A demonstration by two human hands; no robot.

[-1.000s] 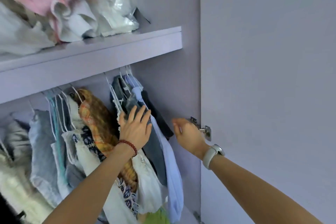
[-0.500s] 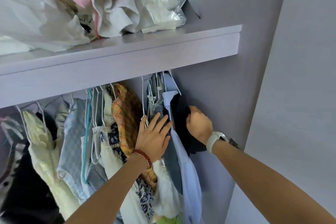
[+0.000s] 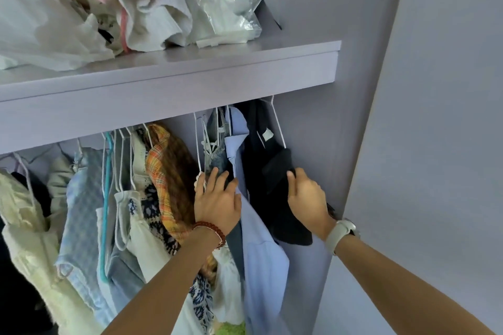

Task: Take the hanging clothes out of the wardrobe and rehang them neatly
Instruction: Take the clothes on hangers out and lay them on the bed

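Several garments hang on white wire hangers under a lilac shelf point(image 3: 190, 76). At the far right hangs a dark navy garment point(image 3: 268, 171) on a white hanger point(image 3: 279, 128). My right hand point(image 3: 307, 198) grips the shoulder of this dark garment, fingers curled into the cloth. Beside it hangs a light blue shirt point(image 3: 261, 253). My left hand point(image 3: 216, 201) lies with straight fingers against a denim piece point(image 3: 217, 160) and the blue shirt, pressing them leftward. An orange plaid garment point(image 3: 168, 171) hangs left of that hand.
Crumpled pink and white clothes point(image 3: 141, 13) and a plastic bag point(image 3: 228, 8) are piled on the shelf. The wardrobe side wall point(image 3: 313, 144) stands close to the right of the dark garment. The open door point(image 3: 435, 144) fills the right. More pale clothes point(image 3: 81, 212) hang left.
My right hand has come from the door hinge to the dark garment and now grips its shoulder. The view has swung right and up. My left hand stays on the denim and blue shirt.
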